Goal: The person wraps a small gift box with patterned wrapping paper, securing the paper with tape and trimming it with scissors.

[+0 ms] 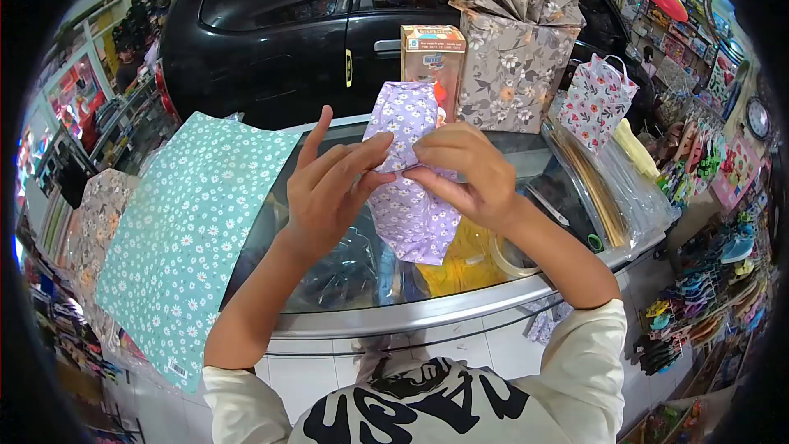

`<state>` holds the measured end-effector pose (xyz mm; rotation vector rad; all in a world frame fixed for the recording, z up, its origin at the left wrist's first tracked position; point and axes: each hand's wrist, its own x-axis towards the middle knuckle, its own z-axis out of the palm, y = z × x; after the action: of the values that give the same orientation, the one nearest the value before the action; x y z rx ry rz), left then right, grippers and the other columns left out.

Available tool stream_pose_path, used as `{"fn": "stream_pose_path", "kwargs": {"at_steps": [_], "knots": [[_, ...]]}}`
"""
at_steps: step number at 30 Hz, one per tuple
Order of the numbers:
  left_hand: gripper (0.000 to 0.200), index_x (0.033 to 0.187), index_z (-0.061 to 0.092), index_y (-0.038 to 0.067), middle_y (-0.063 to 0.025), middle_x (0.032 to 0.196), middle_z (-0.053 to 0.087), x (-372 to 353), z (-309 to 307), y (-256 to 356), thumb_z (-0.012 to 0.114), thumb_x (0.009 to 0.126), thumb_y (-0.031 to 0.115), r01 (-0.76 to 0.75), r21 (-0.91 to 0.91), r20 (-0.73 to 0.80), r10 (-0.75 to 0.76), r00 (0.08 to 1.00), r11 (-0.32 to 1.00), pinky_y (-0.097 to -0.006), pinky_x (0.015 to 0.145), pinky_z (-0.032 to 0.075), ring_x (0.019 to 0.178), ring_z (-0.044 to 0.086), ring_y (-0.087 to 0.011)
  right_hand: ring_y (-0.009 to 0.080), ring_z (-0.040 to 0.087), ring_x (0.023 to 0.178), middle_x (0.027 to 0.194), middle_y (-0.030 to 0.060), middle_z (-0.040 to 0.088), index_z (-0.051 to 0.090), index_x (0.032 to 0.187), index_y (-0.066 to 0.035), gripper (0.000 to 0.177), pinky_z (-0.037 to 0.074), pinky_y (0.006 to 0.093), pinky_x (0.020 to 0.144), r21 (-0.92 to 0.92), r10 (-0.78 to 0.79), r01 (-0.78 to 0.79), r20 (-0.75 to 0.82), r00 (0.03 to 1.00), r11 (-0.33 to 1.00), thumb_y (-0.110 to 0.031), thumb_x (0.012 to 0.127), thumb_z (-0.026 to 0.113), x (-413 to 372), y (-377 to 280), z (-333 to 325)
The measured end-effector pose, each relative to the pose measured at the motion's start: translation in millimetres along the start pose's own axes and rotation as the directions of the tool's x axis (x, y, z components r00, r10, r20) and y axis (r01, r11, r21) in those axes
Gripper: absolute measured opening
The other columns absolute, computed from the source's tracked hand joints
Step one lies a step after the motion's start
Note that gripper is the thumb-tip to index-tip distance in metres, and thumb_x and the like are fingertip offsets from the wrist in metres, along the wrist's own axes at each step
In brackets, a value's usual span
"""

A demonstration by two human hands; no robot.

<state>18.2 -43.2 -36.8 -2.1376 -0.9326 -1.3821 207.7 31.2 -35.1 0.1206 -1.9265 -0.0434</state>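
Both hands are at a piece of lilac wrapping paper with small white daisies, folded into a narrow upright shape above the glass counter. My left hand pinches its left edge near the middle between thumb and fingers, with one finger raised. Across from it, my right hand has its thumb and bent fingers closed on the same paper along a crease. The paper bends at the hands, one part rising behind them and one hanging toward me. Just behind the paper stands a boxed toy, partly covered by it.
A glass counter with a metal rim carries a green daisy sheet at left. Behind stand a grey flowered gift package and a small flowered bag. Clear plastic sleeves, scissors and a tape roll lie right.
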Motion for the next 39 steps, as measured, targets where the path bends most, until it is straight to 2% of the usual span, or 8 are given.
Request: {"fn": "stream_pose_path", "kwargs": {"at_steps": [16, 19, 22, 28, 31, 34, 37, 39], "knots": [[0.019, 0.093, 0.070, 0.013, -0.0007, 0.087, 0.068, -3, 3, -4, 0.073, 0.075, 0.010, -0.083, 0.031, 0.004, 0.083, 0.997, 0.996, -0.0502, 0.112, 0.026, 0.096, 0.067, -0.0182, 0.0274, 0.059, 0.093, 0.100, 0.0106, 0.060, 0.062, 0.096, -0.001, 0.025, 0.046, 0.0366, 0.078, -0.173, 0.032, -0.014, 0.097, 0.995, 0.985, -0.003, 0.071, 0.068, -7, -7, 3], [0.020, 0.093, 0.070, 0.013, -0.0010, 0.089, 0.068, -1, 0, -6, 0.075, 0.073, 0.013, -0.077, 0.008, 0.040, 0.076, 0.996, 0.997, -0.0481, 0.109, 0.031, 0.096, 0.066, -0.0180, 0.0268, 0.058, 0.092, 0.099, 0.0101, 0.059, 0.061, 0.093, -0.002, 0.021, 0.045, 0.0364, 0.078, -0.160, 0.023, -0.004, 0.119, 0.993, 0.987, -0.003, 0.073, 0.068, -4, -6, -1], [0.022, 0.092, 0.070, 0.012, -0.0017, 0.092, 0.067, -3, 0, -6, 0.076, 0.072, 0.014, 0.079, -0.143, 0.047, -0.073, 0.996, 0.987, -0.0445, 0.103, 0.036, 0.095, 0.064, -0.0182, 0.0263, 0.058, 0.090, 0.097, 0.0092, 0.059, 0.060, 0.089, -0.002, 0.017, 0.044, 0.0369, 0.078, -0.112, 0.098, -0.090, 0.070, 0.993, 0.990, -0.005, 0.075, 0.070, -1, -10, 3], [0.019, 0.086, 0.070, 0.011, -0.0017, 0.085, 0.064, 9, -9, -15, 0.077, 0.069, 0.014, -0.016, 0.023, 0.143, 0.013, 0.990, 1.000, -0.0339, 0.086, 0.044, 0.084, 0.061, -0.0186, 0.0274, 0.058, 0.087, 0.093, 0.0099, 0.058, 0.059, 0.090, -0.004, 0.020, 0.044, 0.0352, 0.076, -0.085, 0.140, -0.132, 0.092, 0.986, 0.988, -0.007, 0.075, 0.072, 5, -14, -2], [0.012, 0.082, 0.069, 0.009, -0.0023, 0.082, 0.063, 19, -7, -13, 0.076, 0.073, 0.013, 0.026, -0.004, 0.110, -0.026, 0.994, 1.000, -0.0315, 0.080, 0.044, 0.078, 0.059, -0.0182, 0.0228, 0.058, 0.080, 0.087, 0.0092, 0.059, 0.059, 0.096, -0.005, 0.023, 0.044, 0.0308, 0.071, 0.052, 0.282, -0.288, 0.108, 0.953, 0.956, -0.005, 0.078, 0.071, 8, -9, -4], [0.009, 0.083, 0.069, 0.007, -0.0028, 0.081, 0.063, 28, -12, -11, 0.074, 0.077, 0.012, 0.247, -0.175, 0.263, -0.197, 0.944, 0.953, -0.0295, 0.075, 0.043, 0.076, 0.060, -0.0167, 0.0157, 0.058, 0.074, 0.080, 0.0069, 0.060, 0.057, 0.106, -0.005, 0.028, 0.044, 0.0275, 0.069, 0.222, 0.498, -0.501, 0.073, 0.864, 0.837, -0.003, 0.081, 0.069, 13, -17, -1], [0.006, 0.086, 0.069, 0.003, -0.0051, 0.084, 0.063, 29, -12, -13, 0.069, 0.081, 0.006, 0.418, -0.318, 0.354, -0.303, 0.885, 0.851, -0.0286, 0.073, 0.045, 0.079, 0.058, -0.0152, 0.0111, 0.057, 0.072, 0.078, 0.0049, 0.061, 0.054, 0.114, -0.005, 0.034, 0.044, 0.0260, 0.071, 0.343, 0.547, -0.540, 0.087, 0.833, 0.768, -0.002, 0.082, 0.067, 14, -15, 0], [0.007, 0.087, 0.069, 0.004, -0.0050, 0.086, 0.062, 30, -12, -19, 0.070, 0.080, 0.004, 0.386, -0.420, 0.356, -0.242, 0.903, 0.822, -0.0273, 0.072, 0.045, 0.081, 0.057, -0.0144, 0.0114, 0.057, 0.073, 0.078, 0.0051, 0.062, 0.053, 0.115, -0.004, 0.036, 0.044, 0.0268, 0.072, 0.349, 0.553, -0.542, 0.077, 0.830, 0.765, -0.002, 0.083, 0.067, 11, -13, 1]]}}
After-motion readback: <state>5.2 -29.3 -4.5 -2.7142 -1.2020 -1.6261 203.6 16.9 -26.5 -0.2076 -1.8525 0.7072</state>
